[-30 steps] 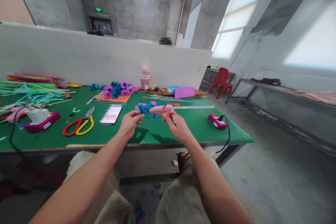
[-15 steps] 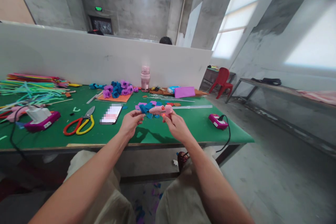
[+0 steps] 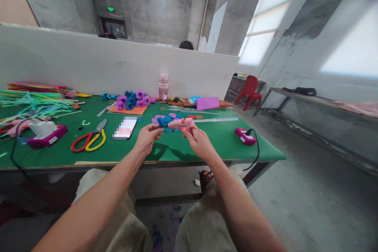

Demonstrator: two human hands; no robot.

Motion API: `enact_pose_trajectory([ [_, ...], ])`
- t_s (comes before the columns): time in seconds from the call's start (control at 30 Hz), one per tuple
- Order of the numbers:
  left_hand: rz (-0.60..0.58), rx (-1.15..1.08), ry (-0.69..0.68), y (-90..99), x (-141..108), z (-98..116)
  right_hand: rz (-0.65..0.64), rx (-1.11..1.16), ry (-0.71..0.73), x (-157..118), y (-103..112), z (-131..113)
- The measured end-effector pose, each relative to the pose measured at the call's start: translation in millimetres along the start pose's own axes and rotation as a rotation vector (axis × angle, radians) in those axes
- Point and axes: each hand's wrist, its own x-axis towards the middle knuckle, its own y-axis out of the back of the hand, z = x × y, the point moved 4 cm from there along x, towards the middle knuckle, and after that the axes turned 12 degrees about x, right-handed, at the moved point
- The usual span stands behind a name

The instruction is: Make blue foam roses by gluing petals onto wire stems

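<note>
Between the fingertips of my left hand [image 3: 148, 138] is a blue paper flower [image 3: 162, 121], held above the green table [image 3: 183, 151]. My right hand [image 3: 197, 137] is closed round a pink hot glue gun [image 3: 178, 124], which has a small red light and a long clear glue stick [image 3: 217, 119] running out of its back. The gun's nozzle points left and meets the blue flower; whether they touch I cannot tell. Purple, blue and red paper pieces [image 3: 199, 117] lie on the table just behind my hands.
Scissors with red and yellow handles [image 3: 90, 139] and a phone [image 3: 125, 128] lie left of my hands. Finished purple and blue flowers [image 3: 132, 100] rest on orange paper behind. A pink bottle [image 3: 163, 87] stands by the white partition [image 3: 118, 63]. A magenta power socket [image 3: 245, 136] sits right.
Both hands keep nearly the same place, with the glue gun still at the blue flower. The view has shifted only very slightly.
</note>
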Motion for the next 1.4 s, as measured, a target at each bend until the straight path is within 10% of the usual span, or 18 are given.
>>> enact_pose_trajectory([
  [1.4,-0.003,0.011,-0.002,1.2,1.4,-1.7,0.01,-0.022,-0.013,-0.7,1.7,-1.2],
])
